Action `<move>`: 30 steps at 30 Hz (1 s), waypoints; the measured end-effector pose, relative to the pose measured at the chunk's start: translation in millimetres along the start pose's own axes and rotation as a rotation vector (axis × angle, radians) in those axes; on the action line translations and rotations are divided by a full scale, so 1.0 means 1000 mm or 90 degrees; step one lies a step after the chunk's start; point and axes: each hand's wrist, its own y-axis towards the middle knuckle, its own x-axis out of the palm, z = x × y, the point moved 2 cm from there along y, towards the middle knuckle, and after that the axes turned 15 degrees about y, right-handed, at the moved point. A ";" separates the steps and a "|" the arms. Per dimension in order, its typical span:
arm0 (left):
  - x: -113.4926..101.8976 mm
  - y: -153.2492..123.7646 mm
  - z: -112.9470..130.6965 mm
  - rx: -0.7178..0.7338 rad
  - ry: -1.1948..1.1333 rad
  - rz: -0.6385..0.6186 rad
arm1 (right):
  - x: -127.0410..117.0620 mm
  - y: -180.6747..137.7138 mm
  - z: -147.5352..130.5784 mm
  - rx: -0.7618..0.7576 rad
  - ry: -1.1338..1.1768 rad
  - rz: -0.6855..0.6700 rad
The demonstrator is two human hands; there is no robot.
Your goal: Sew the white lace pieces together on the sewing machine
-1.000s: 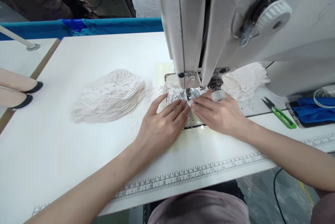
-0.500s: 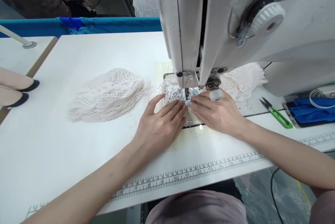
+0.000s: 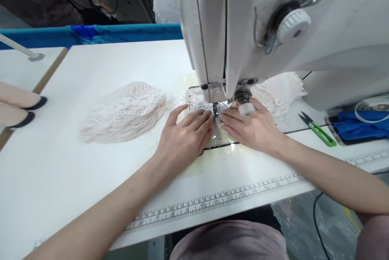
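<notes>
White lace [image 3: 196,100] lies under the needle and presser foot [image 3: 216,109] of a sewing machine [image 3: 209,29]. My left hand [image 3: 185,133] rests flat on the left of the foot, fingertips on the lace edge, thumb spread away. To the right of the foot, my right hand [image 3: 251,126] lies with its fingers stretched toward the needle, touching the work there. Part of the lace is hidden beneath the fingers and the machine head. A gathered pile of lace [image 3: 124,112] sits on the table to the left, and more lace [image 3: 278,92] lies behind my right hand.
Green thread snips [image 3: 319,129] lie at the right, beside a phone-like tray with blue cloth [image 3: 349,126]. A printed ruler [image 3: 212,203] runs along the table's front edge. At the far left are two pale rods with black ends [image 3: 22,108]. Someone's dark clothing [image 3: 33,1] shows beyond.
Both hands have moved slightly, staying beside the presser foot. The lace under them has been fed a little toward the back, baring more of the metal plate. The camera view has shifted slightly.
</notes>
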 end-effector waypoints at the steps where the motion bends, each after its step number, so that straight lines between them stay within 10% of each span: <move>1: 0.001 0.000 -0.001 -0.007 -0.005 -0.007 | 0.000 0.000 0.000 0.004 0.008 -0.002; 11: 0.004 0.004 -0.023 -0.125 -0.060 -0.096 | -0.003 -0.002 -0.001 0.051 0.122 0.003; 16: -0.025 0.003 -0.042 -0.173 -0.453 -0.300 | -0.009 0.001 -0.008 0.140 0.543 -0.046; 21: -0.037 0.002 -0.043 -0.149 -0.599 -0.302 | -0.014 0.007 -0.016 0.250 1.046 -0.217; 30: -0.036 0.006 -0.043 -0.209 -0.649 -0.369 | -0.005 0.006 -0.012 0.445 1.331 -0.151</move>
